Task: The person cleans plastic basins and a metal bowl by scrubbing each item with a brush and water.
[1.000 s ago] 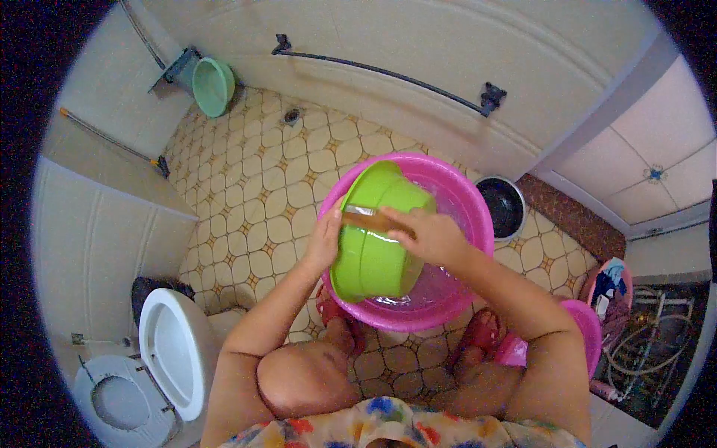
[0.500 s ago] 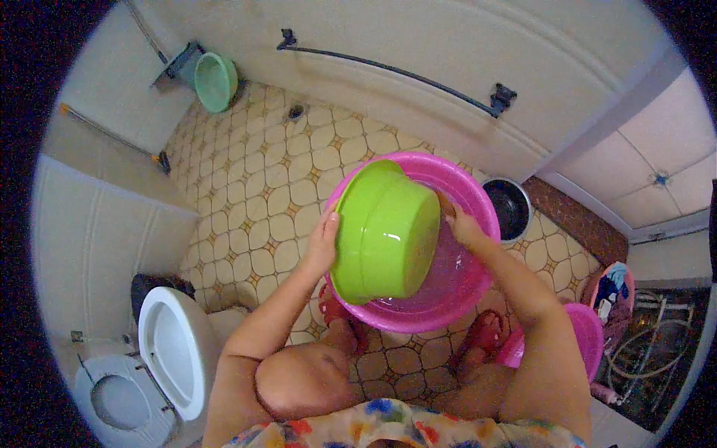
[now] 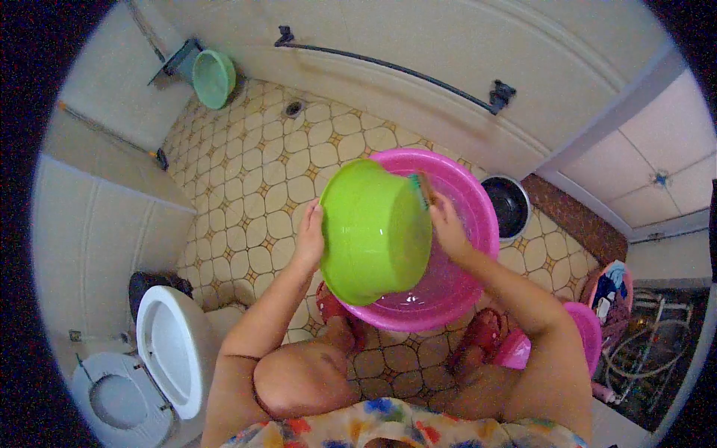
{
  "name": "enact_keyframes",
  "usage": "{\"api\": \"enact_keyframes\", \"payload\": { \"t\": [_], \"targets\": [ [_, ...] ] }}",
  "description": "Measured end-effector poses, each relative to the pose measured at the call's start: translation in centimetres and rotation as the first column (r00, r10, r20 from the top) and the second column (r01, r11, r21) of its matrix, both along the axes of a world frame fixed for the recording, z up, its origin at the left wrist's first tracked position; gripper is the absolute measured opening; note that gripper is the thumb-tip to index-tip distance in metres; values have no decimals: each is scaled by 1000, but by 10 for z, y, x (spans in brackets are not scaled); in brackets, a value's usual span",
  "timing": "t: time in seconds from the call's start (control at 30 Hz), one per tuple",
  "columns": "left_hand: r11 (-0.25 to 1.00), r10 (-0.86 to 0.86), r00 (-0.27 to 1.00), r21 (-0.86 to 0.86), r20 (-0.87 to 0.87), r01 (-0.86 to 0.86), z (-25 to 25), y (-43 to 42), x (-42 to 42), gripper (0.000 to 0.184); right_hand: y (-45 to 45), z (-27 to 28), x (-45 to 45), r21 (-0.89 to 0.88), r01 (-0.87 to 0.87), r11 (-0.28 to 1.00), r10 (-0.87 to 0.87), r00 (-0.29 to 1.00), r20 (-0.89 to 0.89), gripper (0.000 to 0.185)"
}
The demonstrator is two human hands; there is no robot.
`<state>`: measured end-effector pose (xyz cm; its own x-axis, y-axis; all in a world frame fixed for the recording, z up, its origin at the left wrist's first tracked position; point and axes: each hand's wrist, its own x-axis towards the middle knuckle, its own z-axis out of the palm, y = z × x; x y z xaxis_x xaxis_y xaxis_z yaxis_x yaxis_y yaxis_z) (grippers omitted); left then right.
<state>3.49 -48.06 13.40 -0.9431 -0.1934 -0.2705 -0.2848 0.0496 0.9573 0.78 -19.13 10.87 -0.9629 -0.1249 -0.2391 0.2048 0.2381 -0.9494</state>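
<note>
Head view: a green basin is tilted over a pink tub, its rim grasped by the left hand; a brush is gripped in the right hand. Likely light, stiff and slippery, the basin is best held rim-first.

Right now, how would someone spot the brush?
Find the big pink tub on the floor, then the lime-green basin tilted over it. At that basin's base, the right hand holds the brush, set apart from both by its teal bristles and brown back.
</note>
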Motion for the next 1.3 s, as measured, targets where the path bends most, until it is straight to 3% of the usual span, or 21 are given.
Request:
{"api": "enact_keyframes", "payload": {
  "t": [0.07,0.17,0.27,0.4,0.5,0.6,0.8,0.9,1.0,1.1,1.2,1.3],
  "targets": [
    [996,83,993,-52,84,-79,10,5,0,52,-20,13,22,12,-126,992,125,963,-238,49],
    [996,42,985,-80,168,-28,13,-2,2,57,-36,7,50,165,-235,958,271,928,-254,49],
    [991,-37,994,-124,98,49,10,-2,11,53,-39,17,53,165,-307,937,340,912,-232,53],
    [994,92,990,50,110,-98,-6,-1,16,37,-42,-30,11,-21,-28,999,19,939,-344,50],
    [985,131,985,96,108,-142,-9,0,19,35,-16,-29,-11,141,64,988,-70,997,40,48],
    [975,164,975,126,153,-183,-10,2,21,33,23,-88,-9,409,93,908,-86,996,-35,49],
    [968,194,960,118,201,-221,-11,4,26,32,59,-164,13,474,8,881,-90,984,151,49],
    [960,188,964,172,188,-220,-8,6,25,31,36,-114,9,108,286,952,-306,892,333,45],
    [971,183,961,115,208,-210,-6,8,28,32,22,-111,5,67,194,979,-201,971,132,41],
    [970,165,962,140,218,-198,6,12,30,34,6,-60,24,-28,15,999,-19,991,-133,48],
    [949,193,955,206,224,-240,-11,8,38,36,-15,-35,69,116,-178,977,207,921,-331,45],
    [944,211,948,203,240,-261,-11,8,40,41,-16,22,97,198,-302,933,337,925,-175,45]
  ]
}}
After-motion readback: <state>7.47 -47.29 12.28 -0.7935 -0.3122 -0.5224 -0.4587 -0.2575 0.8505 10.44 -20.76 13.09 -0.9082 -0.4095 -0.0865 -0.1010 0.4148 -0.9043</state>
